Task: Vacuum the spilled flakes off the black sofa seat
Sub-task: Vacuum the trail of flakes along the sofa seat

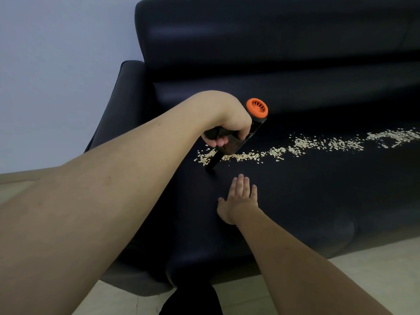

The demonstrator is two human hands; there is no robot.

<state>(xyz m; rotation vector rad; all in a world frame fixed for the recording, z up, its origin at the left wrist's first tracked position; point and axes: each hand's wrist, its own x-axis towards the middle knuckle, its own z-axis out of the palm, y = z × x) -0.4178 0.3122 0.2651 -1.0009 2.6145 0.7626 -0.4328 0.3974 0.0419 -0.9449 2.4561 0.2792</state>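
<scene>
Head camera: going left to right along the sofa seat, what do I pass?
Sofa armrest → left hand gripping the handheld vacuum, nozzle down at the left end of the flakes → trail of flakes running to the right edge. The right hand lies flat, nearer the camera.

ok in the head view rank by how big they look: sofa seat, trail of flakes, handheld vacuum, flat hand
1. sofa seat
2. trail of flakes
3. handheld vacuum and the flat right hand: about alike, and the left hand hides part of the vacuum, so unranked.

Sofa seat (295, 201) smooth matt leather; vacuum (247, 130) glossy plastic.
</scene>
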